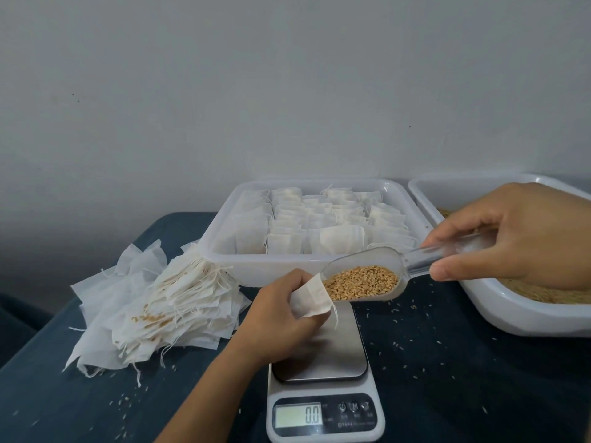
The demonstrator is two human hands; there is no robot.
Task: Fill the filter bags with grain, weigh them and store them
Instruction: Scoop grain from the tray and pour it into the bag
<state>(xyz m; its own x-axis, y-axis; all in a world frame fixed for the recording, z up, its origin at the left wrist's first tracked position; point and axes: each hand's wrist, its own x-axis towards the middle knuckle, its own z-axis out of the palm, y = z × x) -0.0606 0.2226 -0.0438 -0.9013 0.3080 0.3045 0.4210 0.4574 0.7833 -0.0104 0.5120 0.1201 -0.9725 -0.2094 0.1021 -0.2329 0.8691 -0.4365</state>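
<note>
Now scoop lies level, mouth pointing left into filter bag

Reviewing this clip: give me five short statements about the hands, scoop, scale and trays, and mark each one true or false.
1. The right hand holds a clear scoop loaded with grain. True.
2. The scale display shows 25.0. False: it reads 0.0.
3. The left hand holds a filter bag at the scoop's tip. True.
4. The middle tray holds loose grain. False: it holds filled bags.
5. The empty bags are piled right of the scale. False: left.
</note>
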